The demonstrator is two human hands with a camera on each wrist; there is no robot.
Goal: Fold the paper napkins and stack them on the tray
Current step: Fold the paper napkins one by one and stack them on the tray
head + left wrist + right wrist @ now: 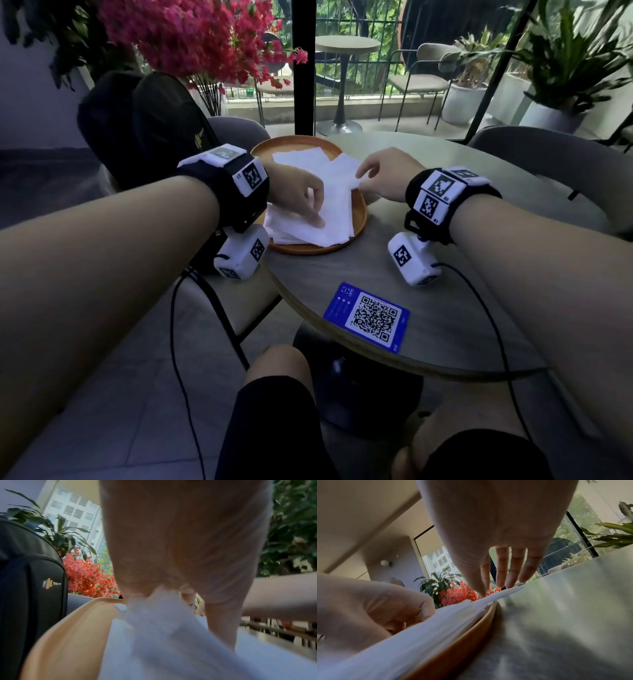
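A round wooden tray point(360, 219) point(68, 635) point(462, 635) sits at the far left of the grey round table point(445, 308). A loose pile of white paper napkins point(337, 209) point(163, 635) point(419, 632) lies on it. The top napkin overhangs the tray's right rim. My left hand point(317, 212) point(159, 591) is over the tray's left half, fingers curled, pinching a bunched part of the top napkin. My right hand point(359, 180) point(485, 593) is just right of the tray. Its thumb and forefinger pinch the napkin's right edge, and the other fingers are held straight.
A blue QR-code card point(368, 317) lies near the table's front edge. A black backpack point(144, 126) point(30, 588) stands on the chair left of the tray. A grey chair point(548, 161) curves round the table's right side. Cables hang from both wrist cameras.
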